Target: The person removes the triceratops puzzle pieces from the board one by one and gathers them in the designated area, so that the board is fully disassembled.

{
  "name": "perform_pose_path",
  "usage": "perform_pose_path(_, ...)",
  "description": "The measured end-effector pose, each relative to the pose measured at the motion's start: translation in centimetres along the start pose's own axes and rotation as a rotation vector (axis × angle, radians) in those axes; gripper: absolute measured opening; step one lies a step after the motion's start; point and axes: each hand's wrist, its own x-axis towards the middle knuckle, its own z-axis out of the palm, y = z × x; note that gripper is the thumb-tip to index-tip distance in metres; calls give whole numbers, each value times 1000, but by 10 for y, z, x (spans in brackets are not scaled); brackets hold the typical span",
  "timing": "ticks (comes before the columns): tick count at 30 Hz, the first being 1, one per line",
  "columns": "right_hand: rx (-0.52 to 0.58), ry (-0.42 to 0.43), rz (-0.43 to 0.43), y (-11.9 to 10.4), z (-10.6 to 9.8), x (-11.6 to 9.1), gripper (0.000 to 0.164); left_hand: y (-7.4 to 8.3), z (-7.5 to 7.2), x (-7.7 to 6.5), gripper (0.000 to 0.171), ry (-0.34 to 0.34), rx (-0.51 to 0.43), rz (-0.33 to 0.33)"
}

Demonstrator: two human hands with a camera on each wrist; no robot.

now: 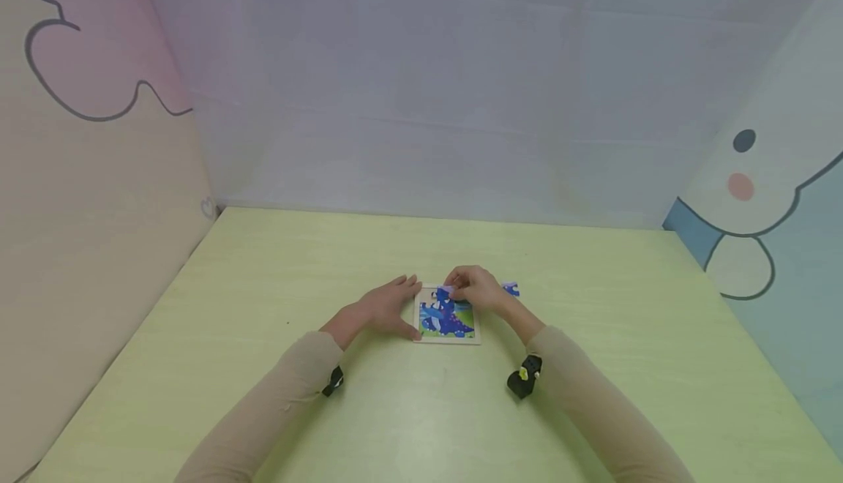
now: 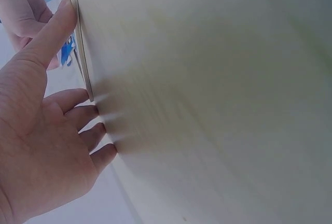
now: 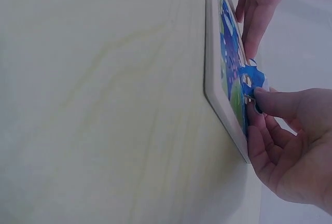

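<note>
A small square jigsaw puzzle [image 1: 448,322] in a light wooden frame lies on the table, its picture a blue-purple dinosaur on green. My right hand [image 1: 476,287] is over its upper right part and pinches a blue puzzle piece [image 3: 252,76] between thumb and fingers, tilted up from the board in the right wrist view. Along the puzzle's left side, my left hand [image 1: 390,307] has its fingers spread, with the thumb at the lower left corner and the fingertips by the upper left. Bare tray shows at the puzzle's top left.
Another puzzle piece [image 1: 511,289], blue and purple, lies on the table just right of my right hand. The pale yellow-green table [image 1: 369,424] is bordered by a plain back wall [image 1: 421,102] and printed side panels.
</note>
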Motion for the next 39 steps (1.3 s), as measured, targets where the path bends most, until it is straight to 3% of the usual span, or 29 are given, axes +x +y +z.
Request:
perform_pose_path(9,-25,21,6,1,3,0,11,5,-3,0,92,-18,2,-7)
perform_pose_path(17,-28,24,4,2,3,-1,13,9,-1,20,83,62,71,30)
perform_pose_path(24,-15,17,-7,0,3,-3,13,12,2,31,77,60,68,47)
perform_pose_path(30,-13,7,-15,1,3,-1,13,12,3,36,73,51,38,-21)
perform_pose_path(39,116,-25,27,-3,-1,-2,15,23,-3,35,74,8,4,-59)
